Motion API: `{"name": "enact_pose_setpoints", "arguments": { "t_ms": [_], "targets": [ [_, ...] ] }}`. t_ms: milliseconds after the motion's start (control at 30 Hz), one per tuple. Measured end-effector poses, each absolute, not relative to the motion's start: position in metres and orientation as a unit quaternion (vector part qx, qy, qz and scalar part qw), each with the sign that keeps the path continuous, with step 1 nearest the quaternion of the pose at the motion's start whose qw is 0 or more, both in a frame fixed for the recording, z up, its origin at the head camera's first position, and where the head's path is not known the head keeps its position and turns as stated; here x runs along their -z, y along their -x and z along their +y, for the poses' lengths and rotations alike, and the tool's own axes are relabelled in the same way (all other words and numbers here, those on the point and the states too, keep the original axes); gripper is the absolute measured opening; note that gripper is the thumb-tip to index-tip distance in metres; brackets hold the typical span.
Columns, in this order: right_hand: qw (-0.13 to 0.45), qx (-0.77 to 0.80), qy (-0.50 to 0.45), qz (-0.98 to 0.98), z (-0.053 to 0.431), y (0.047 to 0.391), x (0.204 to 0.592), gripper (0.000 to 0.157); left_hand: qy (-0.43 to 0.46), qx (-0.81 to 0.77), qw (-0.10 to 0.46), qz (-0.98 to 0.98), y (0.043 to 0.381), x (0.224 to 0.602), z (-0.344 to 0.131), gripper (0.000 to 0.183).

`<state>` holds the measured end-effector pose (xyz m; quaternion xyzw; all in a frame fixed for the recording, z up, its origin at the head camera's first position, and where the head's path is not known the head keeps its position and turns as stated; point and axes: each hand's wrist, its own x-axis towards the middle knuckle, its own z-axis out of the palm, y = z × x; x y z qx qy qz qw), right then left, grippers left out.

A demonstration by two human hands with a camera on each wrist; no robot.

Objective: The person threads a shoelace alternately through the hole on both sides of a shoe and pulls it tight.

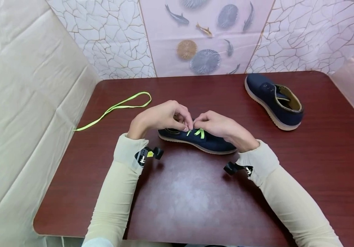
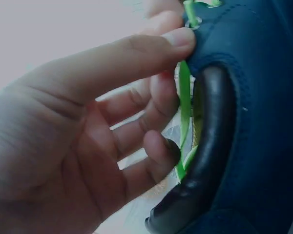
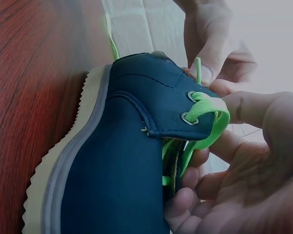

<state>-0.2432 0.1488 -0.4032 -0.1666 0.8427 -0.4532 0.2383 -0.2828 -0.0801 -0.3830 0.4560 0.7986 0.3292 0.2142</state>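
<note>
A navy shoe [image 1: 217,142] with a pale sole lies under both hands, toe to the right. A neon-green shoelace [image 3: 217,117] loops through its eyelets, and one lace tip [image 3: 198,70] sticks up at the eyelet nearest the ankle opening. My left hand [image 1: 167,116] pinches the edge of the eyelet flap, thumb outside; its other fingers curl behind, beside the lace strand [image 2: 184,102]. From the toe side, my right hand [image 1: 215,125] grips the flap edge by the lace loop, some fingers tucked behind it. The right fingertips' exact contact is partly hidden.
A second navy shoe [image 1: 271,99], with no lace in its eyelets, stands at the back right of the dark red table [image 1: 177,202]. Another neon-green lace [image 1: 115,107] lies doubled at the back left. Cloth-covered walls [image 1: 109,37] border the table's back and sides.
</note>
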Motion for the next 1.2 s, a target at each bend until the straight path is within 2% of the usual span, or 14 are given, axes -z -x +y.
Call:
{"name": "enact_pose_setpoints", "arguments": {
  "t_ms": [467,967,1200],
  "targets": [
    [0.24,0.451,0.166,0.843,0.152,0.246,0.403,0.034,-0.494,-0.334,0.156,0.787,0.278,0.391,-0.077,0.012],
    [0.23,0.448,0.186,0.844,0.154,0.247,0.407,0.031,-0.492,-0.381,0.181,0.762,0.277,0.39,-0.082,0.013],
    [0.236,0.392,0.249,0.854,0.159,0.249,0.404,0.031,-0.484,-0.402,0.193,0.753,0.277,0.386,-0.088,0.012]
  ]
}}
